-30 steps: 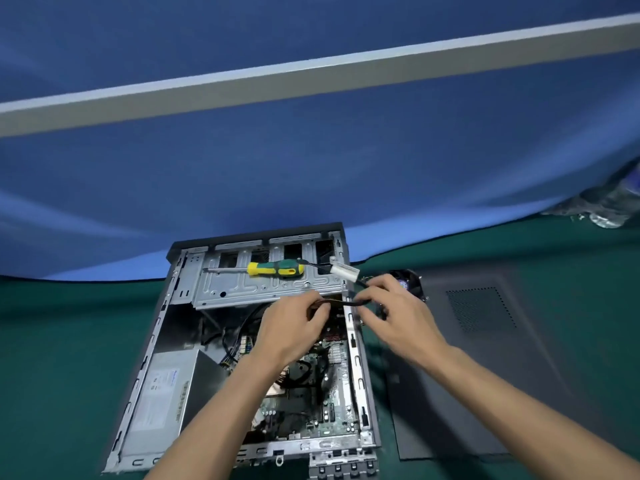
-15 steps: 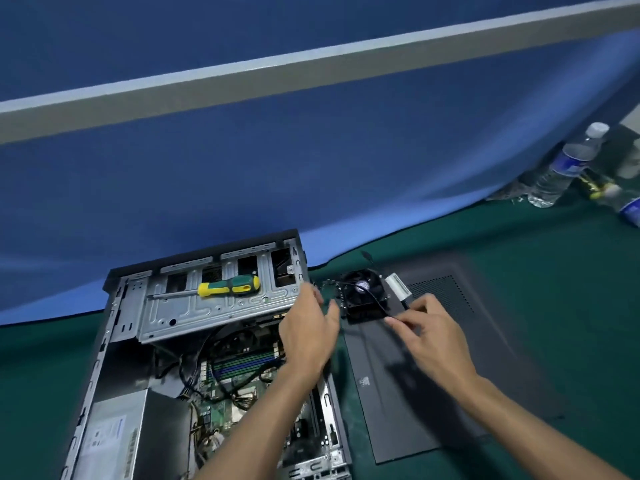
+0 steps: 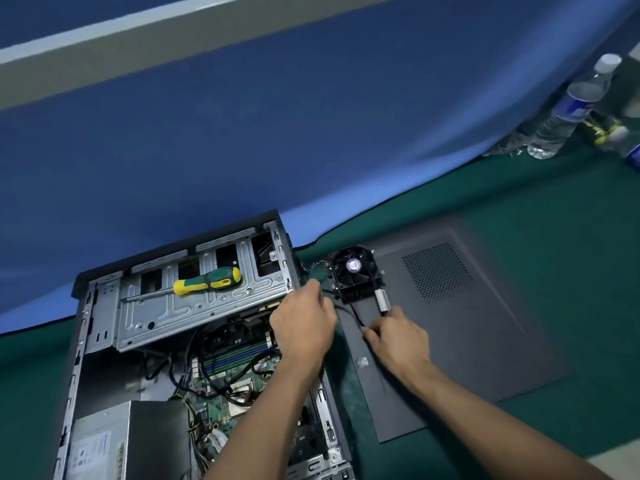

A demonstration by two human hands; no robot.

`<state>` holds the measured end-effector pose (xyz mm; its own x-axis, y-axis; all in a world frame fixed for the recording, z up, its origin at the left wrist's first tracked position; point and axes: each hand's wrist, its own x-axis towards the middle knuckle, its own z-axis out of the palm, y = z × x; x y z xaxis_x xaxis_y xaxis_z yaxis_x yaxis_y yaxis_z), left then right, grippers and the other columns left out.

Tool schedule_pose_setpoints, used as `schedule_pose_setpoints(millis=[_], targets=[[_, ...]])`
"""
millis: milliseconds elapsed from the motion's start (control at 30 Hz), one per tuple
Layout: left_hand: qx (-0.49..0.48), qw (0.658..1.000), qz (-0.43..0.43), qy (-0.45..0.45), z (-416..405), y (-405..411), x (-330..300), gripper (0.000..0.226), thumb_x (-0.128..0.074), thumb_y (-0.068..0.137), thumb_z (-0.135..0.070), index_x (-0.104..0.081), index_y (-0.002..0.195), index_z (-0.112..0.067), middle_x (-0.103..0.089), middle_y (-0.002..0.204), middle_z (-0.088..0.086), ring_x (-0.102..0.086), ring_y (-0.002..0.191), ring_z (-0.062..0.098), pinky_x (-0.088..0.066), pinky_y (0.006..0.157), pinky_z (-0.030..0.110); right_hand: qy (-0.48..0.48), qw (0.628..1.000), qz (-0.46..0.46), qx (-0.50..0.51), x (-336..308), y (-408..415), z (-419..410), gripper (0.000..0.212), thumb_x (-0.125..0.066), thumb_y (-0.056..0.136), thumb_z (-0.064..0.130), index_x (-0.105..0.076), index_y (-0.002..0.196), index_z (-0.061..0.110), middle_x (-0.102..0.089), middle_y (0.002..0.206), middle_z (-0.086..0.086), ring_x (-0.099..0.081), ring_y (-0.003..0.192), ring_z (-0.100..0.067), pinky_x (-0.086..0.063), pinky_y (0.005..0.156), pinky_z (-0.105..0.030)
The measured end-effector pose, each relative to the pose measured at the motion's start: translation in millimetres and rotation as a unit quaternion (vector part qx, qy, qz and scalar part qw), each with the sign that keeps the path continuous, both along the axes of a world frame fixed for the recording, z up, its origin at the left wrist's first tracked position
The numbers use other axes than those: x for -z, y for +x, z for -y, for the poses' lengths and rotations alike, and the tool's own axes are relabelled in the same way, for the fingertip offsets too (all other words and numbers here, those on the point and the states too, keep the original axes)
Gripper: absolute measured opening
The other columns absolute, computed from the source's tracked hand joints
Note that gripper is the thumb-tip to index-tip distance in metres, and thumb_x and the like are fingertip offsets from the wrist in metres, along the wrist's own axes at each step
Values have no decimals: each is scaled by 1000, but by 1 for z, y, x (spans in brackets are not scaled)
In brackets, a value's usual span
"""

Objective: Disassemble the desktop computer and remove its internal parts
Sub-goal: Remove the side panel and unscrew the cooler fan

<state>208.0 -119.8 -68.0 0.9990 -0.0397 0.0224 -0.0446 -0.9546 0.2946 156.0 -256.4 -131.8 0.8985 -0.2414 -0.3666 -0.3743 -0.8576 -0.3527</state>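
The open desktop case (image 3: 86, 327) lies at the lower left, with the motherboard (image 3: 235, 362) and grey power supply (image 3: 100, 445) exposed. A black cooler fan (image 3: 353, 271) sits outside the case on the corner of the removed side panel (image 3: 485, 334). A thin black cable (image 3: 351, 310) with a white connector (image 3: 382, 301) runs between my hands beside the fan. My left hand (image 3: 304, 323) hovers over the case's right edge, fingers curled on the cable's end. My right hand (image 3: 398, 337) pinches the cable just below the white connector.
A green and yellow screwdriver (image 3: 207, 282) lies on the metal drive cage (image 3: 194, 313). A water bottle (image 3: 571, 109) and small items stand at the far right on the green mat (image 3: 554, 188). A blue partition rises behind.
My right hand carried the cable with its white connector out of the case to the side panel, beside the fan. My left hand stayed at the case's right edge. The view shifted right.
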Motion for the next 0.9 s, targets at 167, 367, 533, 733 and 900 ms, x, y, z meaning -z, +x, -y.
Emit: schedule_pose_setpoints(millis=[167,367,533,733,900], targets=[[-9,1000,-10,2,1,2,2,31,-58,80,-21,-32,62,-20,-29,49,-8,-37,51,19,-21,48,28,-11,999,-32,-16,15,17,-8,36,-51,93,44,-59,111,15,-58,114,-8,-61,100,-28,-46,80,-34],[-10,1000,-3,-22,0,2,4,36,-59,78,-18,-29,58,-21,-27,46,-9,-34,46,18,-16,46,26,2,1000,-18,-5,12,22,-3,29,-52,92,43,-53,101,15,-69,97,-6,-63,93,-30,-43,71,-33],[-29,994,34,-95,0,0,5,48,-57,82,-19,-19,53,-24,-24,42,-8,-26,41,12,-14,45,23,129,991,41,22,-17,23,-15,22,-50,93,37,-48,75,25,-61,76,2,-59,84,-26,-39,65,-30],[-78,946,47,-313,-9,-3,6,48,-50,92,-17,-26,51,-22,-28,44,-7,-26,43,7,-22,46,29,244,965,90,27,-55,33,-46,23,-44,98,36,-60,99,20,-69,93,-4,-61,91,-26,-47,77,-34],[-120,910,31,-395,-34,-14,5,38,-43,95,-15,-40,57,-9,-39,51,-3,-34,50,11,-29,51,34,239,968,70,19,-60,43,-80,41,-31,100,44,-50,122,15,-62,119,-8,-57,109,-29,-46,88,-38]])
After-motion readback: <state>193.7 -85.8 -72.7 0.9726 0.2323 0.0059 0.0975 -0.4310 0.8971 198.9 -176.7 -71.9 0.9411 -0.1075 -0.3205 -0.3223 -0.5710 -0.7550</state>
